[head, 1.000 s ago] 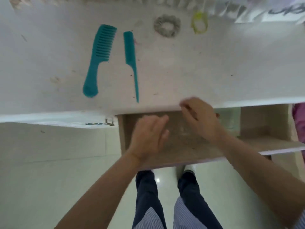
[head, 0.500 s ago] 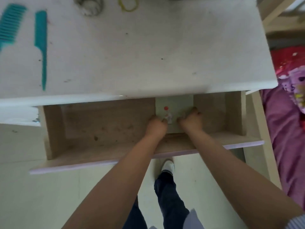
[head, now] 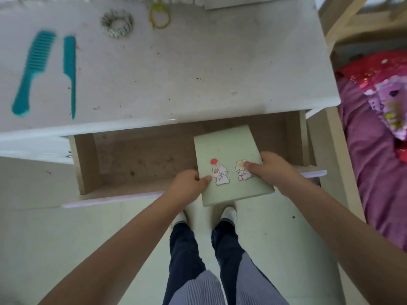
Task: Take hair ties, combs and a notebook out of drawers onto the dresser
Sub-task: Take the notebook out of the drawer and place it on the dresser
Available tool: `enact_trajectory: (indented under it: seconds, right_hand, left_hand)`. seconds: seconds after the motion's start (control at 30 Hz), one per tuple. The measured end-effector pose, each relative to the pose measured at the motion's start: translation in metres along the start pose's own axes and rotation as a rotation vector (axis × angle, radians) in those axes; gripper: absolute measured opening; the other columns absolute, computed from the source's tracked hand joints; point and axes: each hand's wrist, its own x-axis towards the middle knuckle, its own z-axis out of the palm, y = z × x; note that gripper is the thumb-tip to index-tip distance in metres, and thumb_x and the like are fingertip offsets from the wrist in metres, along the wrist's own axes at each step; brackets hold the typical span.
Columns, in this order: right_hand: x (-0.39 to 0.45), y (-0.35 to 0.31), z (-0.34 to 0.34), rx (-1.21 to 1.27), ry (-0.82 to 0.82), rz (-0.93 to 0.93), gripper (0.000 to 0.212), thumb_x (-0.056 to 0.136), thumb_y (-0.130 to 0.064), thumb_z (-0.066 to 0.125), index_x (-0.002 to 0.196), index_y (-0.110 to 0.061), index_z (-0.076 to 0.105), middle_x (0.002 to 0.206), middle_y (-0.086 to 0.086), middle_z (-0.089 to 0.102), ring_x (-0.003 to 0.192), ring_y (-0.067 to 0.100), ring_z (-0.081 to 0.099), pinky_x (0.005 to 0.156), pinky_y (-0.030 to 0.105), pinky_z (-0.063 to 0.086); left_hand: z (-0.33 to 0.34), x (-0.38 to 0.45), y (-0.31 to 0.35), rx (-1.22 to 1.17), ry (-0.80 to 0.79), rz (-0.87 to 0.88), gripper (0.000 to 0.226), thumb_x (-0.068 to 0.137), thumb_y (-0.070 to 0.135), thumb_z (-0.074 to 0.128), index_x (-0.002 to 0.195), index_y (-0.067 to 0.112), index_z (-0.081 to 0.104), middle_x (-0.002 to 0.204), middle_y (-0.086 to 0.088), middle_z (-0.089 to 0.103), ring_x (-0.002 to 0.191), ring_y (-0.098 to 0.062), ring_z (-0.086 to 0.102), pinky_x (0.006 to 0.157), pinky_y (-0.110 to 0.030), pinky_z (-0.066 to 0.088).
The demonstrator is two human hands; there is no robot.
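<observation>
Both hands grasp the pale green notebook (head: 229,159) by its long edges: the left hand (head: 187,186) pinches the left edge with its thumb lying on the cover beside the white rabbit sticker, and the right hand (head: 269,170) clamps the right edge with its thumb on the second sticker. Held this way, the notebook hangs above the open drawer (head: 141,159), its near end jutting out past the drawer front toward the person and its far end pointing at the dresser top (head: 198,62). It keeps flat between the two grips with no sag, so it reads as a stiff, fairly thick book, light enough for one hand but steadier in two. The cover looks smooth, so a thumb-over, fingers-under hold at mid-length seems the safest purchase; the fingers beneath are hidden. Beyond the grip, on the dresser top, lie the wide-tooth teal comb (head: 33,73), the teal tail comb (head: 70,71), the grey scrunchie (head: 117,23) and the yellow hair tie (head: 159,16), with bare surface directly ahead of the notebook's far edge for setting it down.
</observation>
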Motion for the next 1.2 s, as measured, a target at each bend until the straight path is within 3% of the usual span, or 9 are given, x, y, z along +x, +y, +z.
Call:
enact_trajectory:
  seconds: [0.17, 0.27, 0.4, 0.53, 0.67, 0.83, 0.97, 1.07, 1.2]
  right_hand:
    - [-0.033, -0.008, -0.029, 0.105, 0.076, -0.212, 0.025, 0.090, -0.014, 0.057, 0.114, -0.007, 0.053, 0.102, 0.005, 0.058, 0.096, 0.024, 0.057, 0.086, 0.040, 0.050]
    - [-0.012, -0.031, -0.051, 0.190, 0.182, -0.317, 0.030, 0.091, -0.009, 0.055, 0.120, -0.006, 0.053, 0.112, 0.013, 0.062, 0.098, 0.025, 0.059, 0.085, 0.035, 0.050]
    - [0.049, -0.070, -0.073, -0.009, 0.457, -0.402, 0.035, 0.093, -0.015, 0.052, 0.126, -0.002, 0.047, 0.127, 0.020, 0.056, 0.112, 0.032, 0.053, 0.089, 0.031, 0.042]
    - [0.090, -0.081, -0.076, -0.267, 0.573, -0.436, 0.034, 0.094, -0.019, 0.050, 0.119, 0.004, 0.048, 0.119, 0.028, 0.052, 0.111, 0.037, 0.049, 0.088, 0.036, 0.040]
    - [0.098, -0.070, -0.072, -0.404, 0.707, -0.490, 0.033, 0.093, -0.020, 0.049, 0.119, 0.002, 0.051, 0.123, 0.025, 0.050, 0.113, 0.035, 0.045, 0.092, 0.037, 0.037]
    - [0.068, -0.038, -0.060, -0.496, 0.625, -0.597, 0.060, 0.080, -0.035, 0.065, 0.127, -0.001, 0.048, 0.133, 0.026, 0.046, 0.121, 0.041, 0.042, 0.097, 0.045, 0.040]
    - [0.027, 0.019, -0.024, -0.844, 0.363, -0.828, 0.087, 0.058, -0.062, 0.068, 0.124, -0.006, 0.056, 0.132, 0.029, 0.052, 0.120, 0.050, 0.048, 0.092, 0.065, 0.040]
    - [0.018, 0.044, 0.001, -1.076, 0.249, -0.768, 0.094, 0.035, -0.047, 0.088, 0.119, -0.014, 0.062, 0.127, 0.024, 0.060, 0.114, 0.047, 0.055, 0.085, 0.071, 0.040]
    - [0.022, 0.044, 0.001, -1.126, 0.300, -0.682, 0.101, 0.033, -0.051, 0.087, 0.122, -0.017, 0.052, 0.124, 0.026, 0.061, 0.112, 0.049, 0.056, 0.081, 0.076, 0.038]
  left_hand:
    - [-0.020, -0.025, 0.025, 0.008, 0.165, 0.181, 0.036, 0.094, 0.025, 0.050, 0.061, 0.014, 0.044, 0.064, 0.000, 0.048, 0.062, -0.018, 0.045, 0.049, -0.025, 0.031]
    - [-0.040, -0.009, 0.057, -0.053, 0.296, 0.279, 0.022, 0.095, 0.024, 0.050, 0.083, 0.007, 0.058, 0.082, -0.004, 0.054, 0.079, -0.019, 0.049, 0.065, -0.030, 0.039]
    - [-0.062, 0.038, 0.111, -0.093, 0.395, 0.227, 0.042, 0.097, 0.028, 0.044, 0.057, 0.013, 0.043, 0.065, -0.005, 0.050, 0.077, -0.024, 0.049, 0.059, -0.028, 0.034]
    - [-0.069, 0.085, 0.135, -0.104, 0.481, 0.149, 0.038, 0.095, 0.027, 0.046, 0.102, -0.009, 0.059, 0.110, -0.024, 0.066, 0.103, -0.035, 0.059, 0.083, -0.035, 0.048]
    - [-0.064, 0.096, 0.131, 0.000, 0.571, 0.226, 0.032, 0.090, 0.021, 0.051, 0.108, -0.005, 0.053, 0.114, -0.023, 0.059, 0.104, -0.035, 0.056, 0.084, -0.034, 0.047]
    - [-0.043, 0.073, 0.093, 0.213, 0.641, 0.498, 0.047, 0.087, 0.022, 0.059, 0.123, -0.005, 0.046, 0.127, -0.027, 0.047, 0.113, -0.037, 0.047, 0.095, -0.042, 0.041]
    - [-0.010, 0.038, 0.023, 0.677, 0.474, 0.749, 0.098, 0.056, 0.050, 0.081, 0.127, -0.010, 0.046, 0.133, -0.031, 0.050, 0.122, -0.049, 0.046, 0.095, -0.063, 0.041]
    - [0.012, 0.024, -0.023, 0.970, 0.372, 0.746, 0.101, 0.041, 0.056, 0.085, 0.118, -0.003, 0.058, 0.122, -0.021, 0.063, 0.122, -0.035, 0.052, 0.080, -0.064, 0.049]
    - [0.010, 0.031, -0.049, 0.908, 0.469, 0.665, 0.092, 0.051, 0.045, 0.085, 0.120, -0.008, 0.054, 0.122, -0.028, 0.061, 0.142, -0.028, 0.014, 0.083, -0.071, 0.042]
